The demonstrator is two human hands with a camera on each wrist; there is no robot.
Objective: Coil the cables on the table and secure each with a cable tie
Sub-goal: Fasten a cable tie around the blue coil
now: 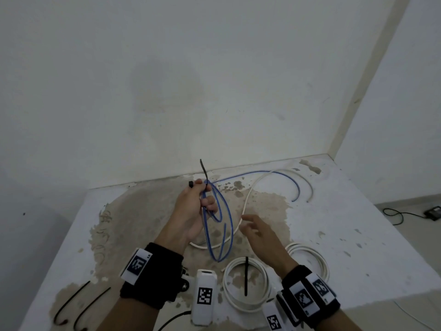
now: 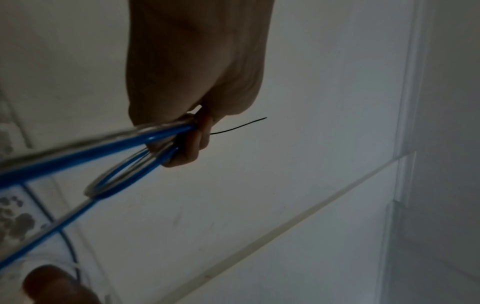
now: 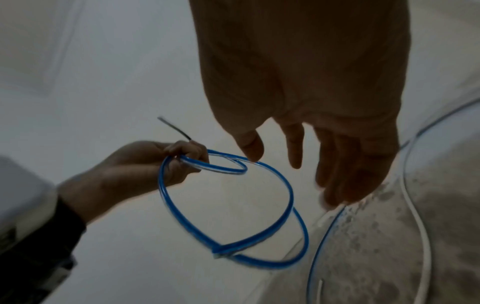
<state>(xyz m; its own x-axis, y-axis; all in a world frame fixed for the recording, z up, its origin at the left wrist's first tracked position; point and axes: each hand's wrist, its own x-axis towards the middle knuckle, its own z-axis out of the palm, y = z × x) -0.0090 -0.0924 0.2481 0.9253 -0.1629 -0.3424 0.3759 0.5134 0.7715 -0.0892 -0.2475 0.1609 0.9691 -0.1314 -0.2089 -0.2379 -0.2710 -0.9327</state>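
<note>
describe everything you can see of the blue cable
The blue cable is thin, glossy and plastic-looking. Part is wound into a few loose loops hanging upright from the left hand, whose fingers grip the tops together with a black cable tie. The rest trails across the table to a free end.

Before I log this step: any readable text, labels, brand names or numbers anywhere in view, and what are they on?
No readable words, brands or numbers in any view.
Left wrist band tag: black-and-white square code pattern; tiny mark at its corner too small to read.
White wrist camera housing: square code pattern only, no letters.
Right wrist band tags: code patterns only; small edge marks blurred.
Blue cable, white coil, black cable tie: no print visible.
</note>
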